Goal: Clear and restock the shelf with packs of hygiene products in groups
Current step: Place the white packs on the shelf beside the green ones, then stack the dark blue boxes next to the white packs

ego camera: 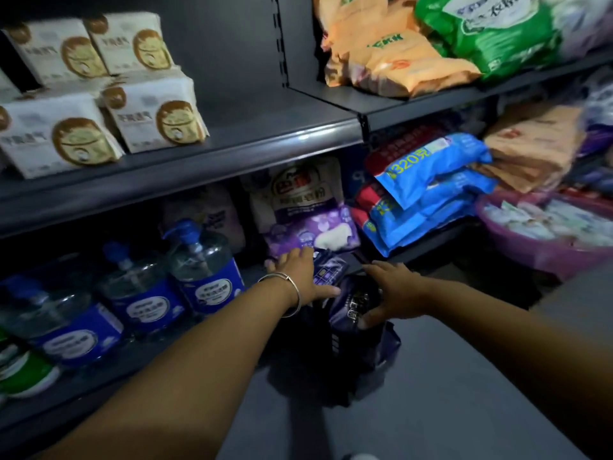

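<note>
Both arms reach low: left hand (pixel 300 275), fingers spread flat, rests on a dark purple pack (pixel 328 272). Right hand (pixel 394 293) grips another dark pack (pixel 353 305), thumb curled underneath, right by the bottom shelf (pixel 109 366).

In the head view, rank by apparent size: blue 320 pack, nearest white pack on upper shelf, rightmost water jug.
1. white pack, though nearness may inflate it
2. blue 320 pack and water jug look alike; unranked
</note>
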